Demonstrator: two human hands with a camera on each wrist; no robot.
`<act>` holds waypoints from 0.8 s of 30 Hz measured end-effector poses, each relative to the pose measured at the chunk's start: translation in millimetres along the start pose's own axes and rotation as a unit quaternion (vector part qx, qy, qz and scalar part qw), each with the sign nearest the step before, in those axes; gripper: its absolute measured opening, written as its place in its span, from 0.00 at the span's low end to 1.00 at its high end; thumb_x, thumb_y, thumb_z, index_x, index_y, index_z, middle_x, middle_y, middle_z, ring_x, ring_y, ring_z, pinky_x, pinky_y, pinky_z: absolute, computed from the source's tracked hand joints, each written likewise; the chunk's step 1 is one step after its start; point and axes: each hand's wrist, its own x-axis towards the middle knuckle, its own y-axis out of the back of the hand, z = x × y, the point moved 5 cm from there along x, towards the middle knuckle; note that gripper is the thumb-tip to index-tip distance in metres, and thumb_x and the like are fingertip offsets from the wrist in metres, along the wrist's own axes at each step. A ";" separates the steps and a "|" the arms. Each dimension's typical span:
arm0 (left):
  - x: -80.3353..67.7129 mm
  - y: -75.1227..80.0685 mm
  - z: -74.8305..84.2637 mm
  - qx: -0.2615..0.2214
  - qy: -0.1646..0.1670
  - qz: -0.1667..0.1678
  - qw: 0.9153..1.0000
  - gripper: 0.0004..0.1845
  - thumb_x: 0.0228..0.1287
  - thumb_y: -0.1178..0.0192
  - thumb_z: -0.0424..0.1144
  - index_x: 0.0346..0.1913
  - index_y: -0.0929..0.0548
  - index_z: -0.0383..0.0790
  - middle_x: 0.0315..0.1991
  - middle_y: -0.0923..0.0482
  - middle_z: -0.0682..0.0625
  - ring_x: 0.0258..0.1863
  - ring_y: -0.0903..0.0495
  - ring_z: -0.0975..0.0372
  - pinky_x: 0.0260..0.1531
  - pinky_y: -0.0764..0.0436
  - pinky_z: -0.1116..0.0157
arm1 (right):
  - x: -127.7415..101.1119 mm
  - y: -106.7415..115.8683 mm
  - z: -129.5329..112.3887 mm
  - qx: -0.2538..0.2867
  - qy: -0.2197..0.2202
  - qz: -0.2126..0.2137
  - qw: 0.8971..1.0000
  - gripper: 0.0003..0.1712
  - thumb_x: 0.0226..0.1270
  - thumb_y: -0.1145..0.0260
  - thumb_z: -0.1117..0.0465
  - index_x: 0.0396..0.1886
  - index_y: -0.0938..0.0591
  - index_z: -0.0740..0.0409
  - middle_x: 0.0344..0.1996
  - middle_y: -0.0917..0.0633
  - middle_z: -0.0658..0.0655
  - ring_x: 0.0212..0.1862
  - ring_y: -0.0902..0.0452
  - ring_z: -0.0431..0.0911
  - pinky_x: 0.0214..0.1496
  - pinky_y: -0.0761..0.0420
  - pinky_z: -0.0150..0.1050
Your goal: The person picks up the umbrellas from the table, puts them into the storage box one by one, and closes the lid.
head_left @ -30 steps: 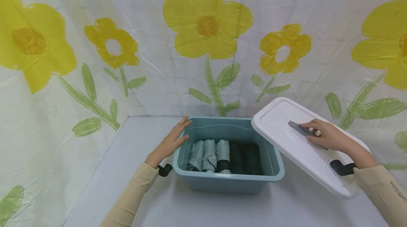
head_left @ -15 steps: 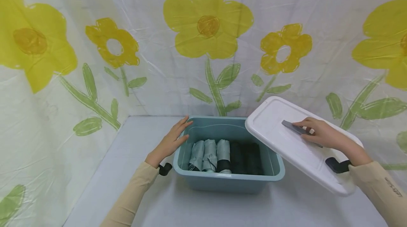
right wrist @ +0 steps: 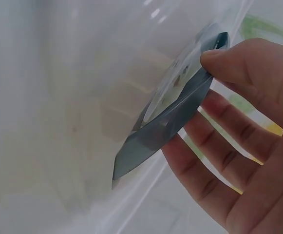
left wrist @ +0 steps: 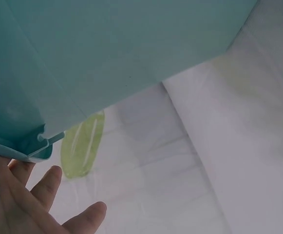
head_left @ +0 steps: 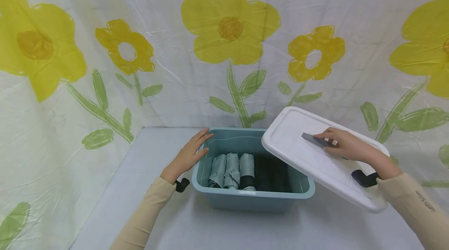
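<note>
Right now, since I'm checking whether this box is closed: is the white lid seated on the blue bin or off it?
Off. The right hand holds the white lid tilted by its grey handle, covering only the blue bin's right corner.

left hand flat, right hand gripping

The white lid covers the right rear corner of the teal bin, and its near right corner hides behind the right sleeve. The dark rolls inside the bin merge in shadow, so their number cannot be told. In the left wrist view only a corner of the bin and parts of the left hand show. In the right wrist view the lid is blurred; the grey handle seems pinched by the right hand, itself cut off
</note>
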 end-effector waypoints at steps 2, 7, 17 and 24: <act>0.2 -0.1 -0.2 0.005 -0.002 0.001 1.000 0.27 0.72 0.57 0.50 0.70 0.41 0.47 0.74 0.55 0.51 0.73 0.56 0.55 0.66 0.47 0.46 | 3.5 -0.5 -2.8 0.005 -0.005 -0.008 1.000 0.25 0.51 0.30 0.70 0.53 0.21 0.63 0.41 0.19 0.55 0.36 0.28 0.41 0.33 0.24 0.33; 0.6 0.5 0.5 0.006 -0.004 0.001 1.000 0.27 0.72 0.57 0.50 0.70 0.40 0.46 0.74 0.54 0.50 0.73 0.56 0.53 0.66 0.47 0.46 | 11.9 -2.2 -12.1 0.013 -0.001 -0.021 1.000 0.25 0.52 0.31 0.70 0.54 0.21 0.63 0.42 0.19 0.55 0.38 0.27 0.43 0.35 0.23 0.35; 0.8 0.3 0.1 0.003 -0.001 -0.001 1.000 0.28 0.72 0.58 0.52 0.70 0.41 0.46 0.74 0.54 0.49 0.72 0.55 0.51 0.65 0.47 0.45 | 22.7 -10.1 -22.7 0.032 0.003 -0.051 0.998 0.25 0.55 0.33 0.70 0.55 0.22 0.62 0.44 0.19 0.56 0.44 0.24 0.47 0.40 0.21 0.42; 0.5 -0.3 0.4 -0.003 -0.003 -0.002 1.000 0.28 0.72 0.59 0.52 0.71 0.42 0.46 0.74 0.55 0.47 0.72 0.56 0.51 0.65 0.47 0.43 | 29.1 -15.7 -28.3 0.022 0.013 -0.066 0.997 0.25 0.56 0.33 0.70 0.56 0.22 0.59 0.44 0.19 0.53 0.43 0.24 0.44 0.39 0.23 0.36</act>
